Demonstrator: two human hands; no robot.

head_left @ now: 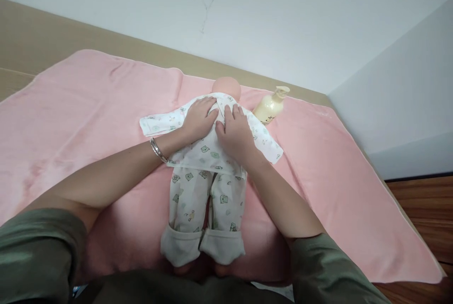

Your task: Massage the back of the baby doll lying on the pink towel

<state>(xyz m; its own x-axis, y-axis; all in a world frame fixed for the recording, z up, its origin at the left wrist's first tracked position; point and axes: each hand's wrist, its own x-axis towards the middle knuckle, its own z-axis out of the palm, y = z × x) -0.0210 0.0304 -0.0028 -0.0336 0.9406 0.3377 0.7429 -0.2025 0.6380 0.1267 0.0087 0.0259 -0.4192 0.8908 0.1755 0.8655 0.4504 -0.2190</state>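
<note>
A doll in a white patterned long-sleeved top (211, 154) and matching trousers (226, 200) with turned-up cuffs lies on a pink blanket (116, 82). Its round, bare head (226, 88) points away from me and its feet show near my body. My left hand (200, 117) rests flat on the upper left of the top, fingers extended. Just beside it, my right hand (236, 133) lies on the upper right of the top, fingers stretched and slightly spread. Neither hand grips anything. The doll's sleeves reach out to both sides.
A pump bottle of pale yellow liquid (268, 108) stands on the blanket right of the doll's head. Behind the blanket run the light wooden table edge (141, 46) and a white wall (269, 25). Dark reddish wood (424, 209) shows at the lower right.
</note>
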